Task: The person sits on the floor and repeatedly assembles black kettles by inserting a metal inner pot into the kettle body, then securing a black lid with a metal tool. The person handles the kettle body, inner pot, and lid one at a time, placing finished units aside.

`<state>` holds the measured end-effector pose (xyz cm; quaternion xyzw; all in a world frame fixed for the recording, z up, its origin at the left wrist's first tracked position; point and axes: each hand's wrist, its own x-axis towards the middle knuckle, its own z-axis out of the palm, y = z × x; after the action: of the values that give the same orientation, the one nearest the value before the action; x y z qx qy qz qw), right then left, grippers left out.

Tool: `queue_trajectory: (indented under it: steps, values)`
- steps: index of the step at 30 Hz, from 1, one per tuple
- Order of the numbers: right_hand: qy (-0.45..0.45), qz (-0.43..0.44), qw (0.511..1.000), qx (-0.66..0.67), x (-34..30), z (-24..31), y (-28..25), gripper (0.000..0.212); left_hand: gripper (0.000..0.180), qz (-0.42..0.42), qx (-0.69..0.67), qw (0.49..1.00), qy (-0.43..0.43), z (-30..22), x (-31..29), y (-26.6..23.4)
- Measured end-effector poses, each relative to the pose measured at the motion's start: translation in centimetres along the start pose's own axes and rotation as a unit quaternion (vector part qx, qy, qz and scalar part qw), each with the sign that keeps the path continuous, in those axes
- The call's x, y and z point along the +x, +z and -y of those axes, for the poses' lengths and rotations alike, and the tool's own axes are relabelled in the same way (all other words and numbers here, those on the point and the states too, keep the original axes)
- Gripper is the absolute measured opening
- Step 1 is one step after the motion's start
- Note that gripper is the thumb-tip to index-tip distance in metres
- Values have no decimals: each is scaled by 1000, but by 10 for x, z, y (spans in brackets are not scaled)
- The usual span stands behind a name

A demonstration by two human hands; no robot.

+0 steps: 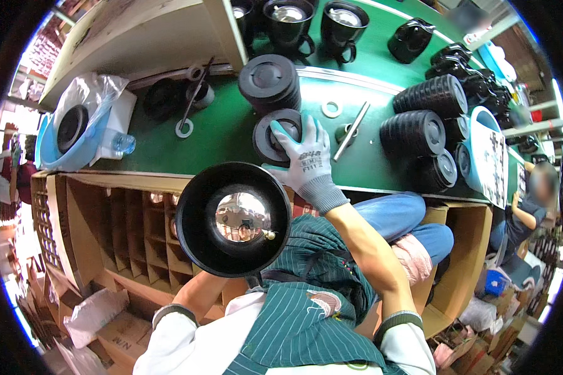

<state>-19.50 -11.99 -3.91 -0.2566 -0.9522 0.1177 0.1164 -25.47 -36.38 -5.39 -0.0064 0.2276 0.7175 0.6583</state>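
Observation:
A large black mug (191, 219) with a shiny metal inside is held up close, its opening facing me. My left forearm runs up behind the mug, which hides my left hand; nothing else is seen supporting it. My right hand (306, 159), in a grey-white glove with teal fingertips, is at a round black lid (266, 140) on the green table. Its fingers curve over the lid's right part and its thumb lies by the near edge. Directly beyond stands a stack of similar black lids (269, 81).
Right of my hand are a white ring (331, 109), a metal rod (351, 131) and stacked lids (413, 133). Black mugs (344, 25) stand at the back. Left are a blue basin (47, 147) and a tool on a stand (197, 94). A divided cardboard box (125, 231) sits below the table edge.

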Motion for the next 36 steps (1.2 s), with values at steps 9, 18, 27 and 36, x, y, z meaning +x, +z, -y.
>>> queue_trajectory:
  steps: [9, 18, 27, 36]
  values:
    - [-20, -113, 869, 481, -123, -50, -149, 95, 70, 20, 145, 989, 34, 36, 73, -13]
    - [-8, -177, 908, 380, -225, -77, -182, 90, 74, 337, 224, 902, -151, 71, 158, 21]
    - [50, -292, 866, 402, -288, -109, -197, 91, 67, 132, 281, 877, -366, 103, 214, 72]
    - [46, -296, 866, 400, -328, -148, -194, 132, 57, 165, 439, 852, -232, 103, 225, 97]
